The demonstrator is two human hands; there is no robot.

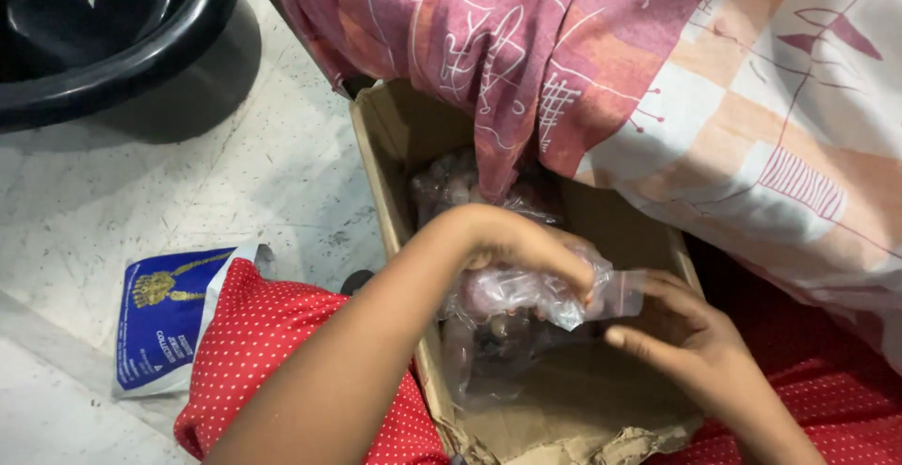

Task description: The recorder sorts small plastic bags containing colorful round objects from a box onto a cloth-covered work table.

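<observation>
- Black plastic tub (103, 33), round and glossy, sits at the far left corner of the pale speckled floor (263, 174).
- Blue-and-white printed packet (164, 319), flat and slightly crumpled, lies on the floor just beside the red polka-dot cloth (263, 352).
- Left hand (526, 244) reaches into the cardboard box (395, 146), fingers pressed together and curled around a clear plastic pouch (526, 291) of small pinkish pieces; thumb and fingertips pinch its top edge.
- Thin, wrinkled film like this could slip or tear if tugged hard, spilling the pieces into the box, I judge.
- Right hand (686, 343) rests at the box's near right edge, fingers loosely spread, fingertips touching the pouch's corner.
- More clear pouches (451, 183) lie deeper in the box, whose near rim is ragged and torn.
- Pink and peach patterned fabric (658, 70) drapes over the box's far edge and could snag the pouch as it lifts.
</observation>
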